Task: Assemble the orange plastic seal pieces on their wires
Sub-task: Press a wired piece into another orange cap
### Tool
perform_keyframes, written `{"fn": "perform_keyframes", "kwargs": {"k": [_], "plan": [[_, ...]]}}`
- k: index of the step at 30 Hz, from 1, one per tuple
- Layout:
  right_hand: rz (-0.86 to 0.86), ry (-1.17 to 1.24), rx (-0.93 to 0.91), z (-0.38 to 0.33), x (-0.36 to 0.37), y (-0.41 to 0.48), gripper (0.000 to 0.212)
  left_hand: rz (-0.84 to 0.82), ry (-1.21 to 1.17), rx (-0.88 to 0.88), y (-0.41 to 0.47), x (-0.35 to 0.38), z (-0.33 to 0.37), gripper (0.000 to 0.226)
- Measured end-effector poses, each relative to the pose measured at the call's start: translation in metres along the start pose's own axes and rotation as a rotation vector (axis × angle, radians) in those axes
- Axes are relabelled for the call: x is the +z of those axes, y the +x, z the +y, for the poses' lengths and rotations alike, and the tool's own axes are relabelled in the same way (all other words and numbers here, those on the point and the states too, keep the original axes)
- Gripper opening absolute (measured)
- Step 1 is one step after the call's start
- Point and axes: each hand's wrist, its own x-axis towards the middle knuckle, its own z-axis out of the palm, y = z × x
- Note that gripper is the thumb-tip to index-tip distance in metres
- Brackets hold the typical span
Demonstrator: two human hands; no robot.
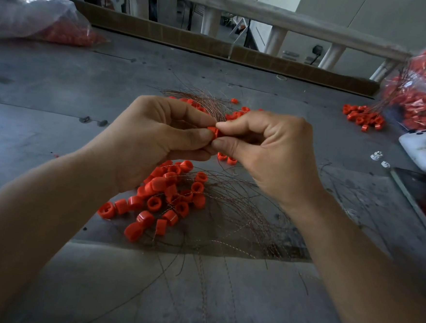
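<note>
My left hand (pixel 155 137) and my right hand (pixel 270 152) meet above the grey table (pixel 47 94), and both pinch one small orange seal piece (pixel 213 132) between thumb and fingertips. Whether a wire runs through that piece is hidden by my fingers. Below my hands lies a pile of orange seal pieces (pixel 164 195) with thin copper wires (pixel 241 213) fanning out to the right and toward me. Beyond my hands lies another bundle of wires (pixel 198 98) among more loose orange pieces (pixel 235 113).
A clear bag of orange parts (pixel 40 20) sits at the far left. A second bag of wired seals (pixel 424 85) stands at the right with loose pieces (pixel 361 116) beside it. A white controller (pixel 422 148) and a dark tray (pixel 421 198) lie at the right edge.
</note>
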Motion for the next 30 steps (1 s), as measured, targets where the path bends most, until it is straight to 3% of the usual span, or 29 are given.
{"fn": "perform_keyframes", "kwargs": {"k": [11, 17, 22, 26, 30], "plan": [[0.025, 0.152, 0.074, 0.000, 0.001, 0.000, 0.023, 0.023, -0.004, 0.038, 0.000, 0.002, -0.001, 0.017], [0.013, 0.009, -0.045, 0.000, 0.000, 0.000, 0.025, -0.016, -0.022, -0.016, 0.001, -0.002, -0.002, 0.016], [-0.001, 0.105, -0.044, 0.001, -0.001, 0.002, 0.023, -0.065, -0.033, -0.018, 0.000, -0.003, 0.000, 0.014], [-0.080, 0.237, -0.006, 0.000, -0.002, 0.002, 0.016, -0.170, -0.069, -0.050, 0.000, -0.006, 0.003, 0.015], [-0.246, 0.175, 0.007, -0.001, -0.006, 0.004, 0.039, -0.241, -0.069, -0.086, 0.001, -0.011, 0.003, 0.034]]}}
